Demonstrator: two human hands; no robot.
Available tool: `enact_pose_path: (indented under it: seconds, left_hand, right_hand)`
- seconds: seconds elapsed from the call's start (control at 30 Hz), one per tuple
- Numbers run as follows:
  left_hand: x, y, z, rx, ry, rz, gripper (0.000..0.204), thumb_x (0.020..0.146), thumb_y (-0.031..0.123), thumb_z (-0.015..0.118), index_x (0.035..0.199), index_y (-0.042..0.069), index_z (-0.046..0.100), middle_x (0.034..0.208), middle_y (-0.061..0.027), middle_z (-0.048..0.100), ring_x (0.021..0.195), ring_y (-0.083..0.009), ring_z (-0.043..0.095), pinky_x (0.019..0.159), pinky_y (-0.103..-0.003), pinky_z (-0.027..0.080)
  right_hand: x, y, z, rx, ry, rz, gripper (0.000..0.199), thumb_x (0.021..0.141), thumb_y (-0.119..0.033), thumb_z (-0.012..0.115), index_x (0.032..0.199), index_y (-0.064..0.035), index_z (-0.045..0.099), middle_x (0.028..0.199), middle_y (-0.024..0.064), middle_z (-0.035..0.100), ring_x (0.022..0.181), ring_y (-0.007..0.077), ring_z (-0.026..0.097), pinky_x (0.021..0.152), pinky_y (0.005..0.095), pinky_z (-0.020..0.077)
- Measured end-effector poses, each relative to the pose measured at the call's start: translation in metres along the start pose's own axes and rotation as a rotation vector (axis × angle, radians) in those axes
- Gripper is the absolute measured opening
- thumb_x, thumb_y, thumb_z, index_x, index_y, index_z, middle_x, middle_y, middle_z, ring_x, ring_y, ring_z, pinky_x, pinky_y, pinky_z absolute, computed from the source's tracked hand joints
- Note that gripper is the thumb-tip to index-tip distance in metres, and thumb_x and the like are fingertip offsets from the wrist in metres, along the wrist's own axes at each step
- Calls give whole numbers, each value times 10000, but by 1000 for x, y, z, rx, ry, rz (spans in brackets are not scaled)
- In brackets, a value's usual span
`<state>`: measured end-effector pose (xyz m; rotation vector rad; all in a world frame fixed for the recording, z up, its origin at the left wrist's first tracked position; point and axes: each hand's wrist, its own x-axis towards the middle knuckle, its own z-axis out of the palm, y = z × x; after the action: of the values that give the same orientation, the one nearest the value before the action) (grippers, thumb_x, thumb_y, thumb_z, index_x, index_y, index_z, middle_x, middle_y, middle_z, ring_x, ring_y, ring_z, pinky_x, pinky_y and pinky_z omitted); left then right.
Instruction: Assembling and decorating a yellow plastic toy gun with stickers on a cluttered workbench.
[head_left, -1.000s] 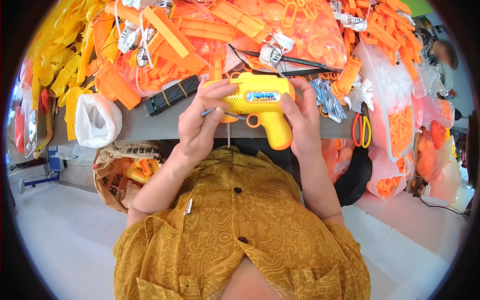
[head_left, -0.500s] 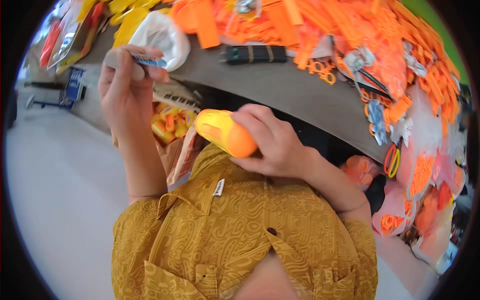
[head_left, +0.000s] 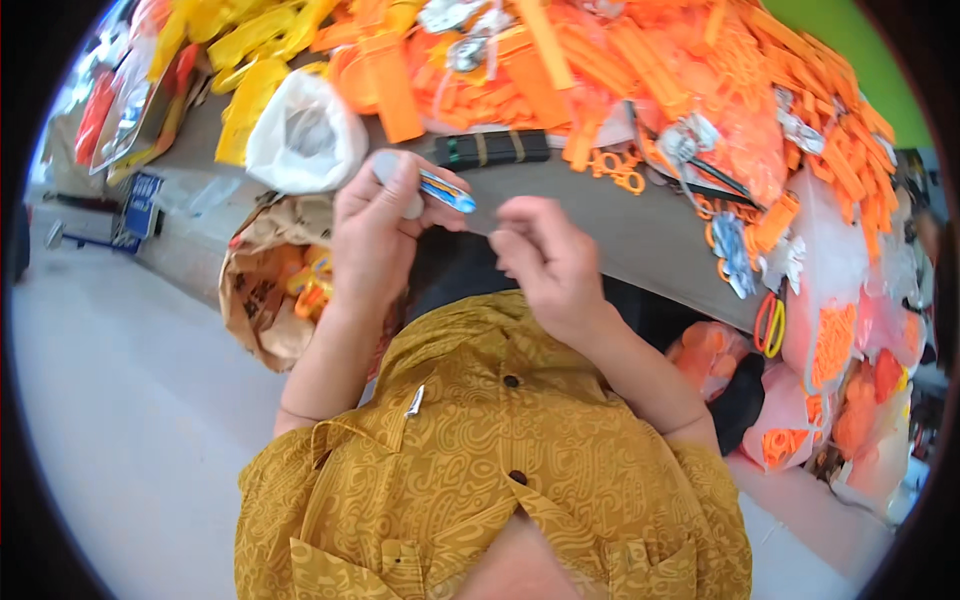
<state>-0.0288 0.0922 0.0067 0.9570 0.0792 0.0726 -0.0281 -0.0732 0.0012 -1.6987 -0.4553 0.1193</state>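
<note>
My left hand (head_left: pixel 370 225) is closed around a small blue-and-white printed roll (head_left: pixel 445 190), apparently of labels, with pale grey round discs at its side. Just right of it, my right hand (head_left: pixel 550 265) has its fingers pinched together. A thin greyish strip seems to run between the two hands, but what the right fingertips hold is too small to make out. Below and left of my left hand stands an open brown paper bag (head_left: pixel 245 300), with yellow and orange plastic pieces (head_left: pixel 312 285) in it.
A white bag (head_left: pixel 265 150) with its mouth open stands on the grey table (head_left: pixel 640 245), beside a banded black bundle (head_left: pixel 495 148). Orange plastic parts (head_left: pixel 650 80) are heaped at the back, yellow ones (head_left: pixel 245 100) at far left. Scissors (head_left: pixel 770 325) hang by the right edge.
The yellow-and-orange piece has left my right hand, which is now pinched near the roll. My left hand has moved right and down with the roll, bringing both hands close together.
</note>
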Motion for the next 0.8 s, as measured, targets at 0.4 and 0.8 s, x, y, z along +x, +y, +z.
enact_pose_path:
  seconds: [0.4, 0.8]
  left_hand:
    - [28, -85, 118, -464, -383, -621, 371, 938, 291, 344, 1076, -31, 466, 1083, -177, 529, 1017, -273, 525, 897, -387, 412]
    - [25, -116, 153, -359, -244, -791, 476, 940, 373, 279, 1205, -10, 374, 1248, -154, 425, 1120, -266, 436, 955, -392, 336]
  right_hand:
    - [-32, 8, -97, -213, 705, -85, 80, 817, -28, 584, 884, 11, 563, 770, 9, 560, 555, 30, 467, 477, 161, 383]
    - [-50, 26, -119, -888, 600, -70, 234, 769, -75, 605, 985, 8, 571, 807, 105, 539, 696, 263, 559, 590, 322, 451]
